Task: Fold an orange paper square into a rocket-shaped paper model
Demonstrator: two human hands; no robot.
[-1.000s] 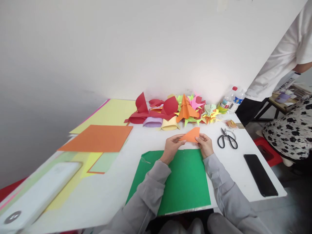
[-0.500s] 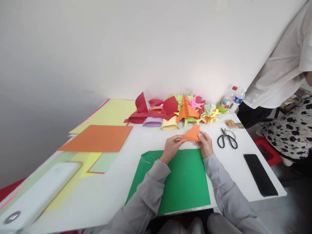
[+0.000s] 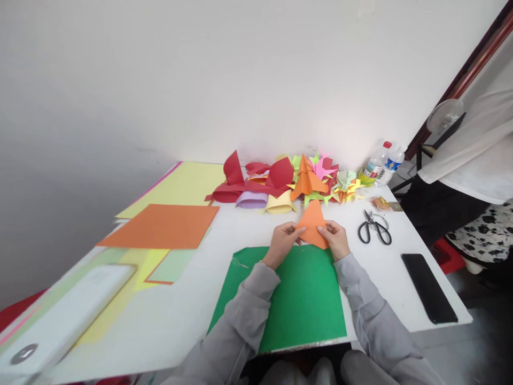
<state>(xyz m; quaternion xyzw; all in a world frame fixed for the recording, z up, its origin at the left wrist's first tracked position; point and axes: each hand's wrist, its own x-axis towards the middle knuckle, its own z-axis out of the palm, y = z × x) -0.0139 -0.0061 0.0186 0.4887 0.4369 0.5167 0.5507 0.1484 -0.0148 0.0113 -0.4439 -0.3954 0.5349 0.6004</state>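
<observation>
Folded orange paper (image 3: 312, 220) was held by the left hand (image 3: 281, 241) and right hand (image 3: 337, 240), fingers pinched closed on it, at the far edge of a green sheet (image 3: 304, 305)

At the far edge of the green sheet (image 3: 302, 305), my left hand (image 3: 282, 241) and right hand (image 3: 337, 239) pinch folded orange paper (image 3: 312, 220).

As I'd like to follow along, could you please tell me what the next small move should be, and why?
Probably lay the held paper on the green sheet and press it flat: the left hand and right hand pinch it from either side, and the sheet lies flat just nearer the person, offering a backing.
</observation>
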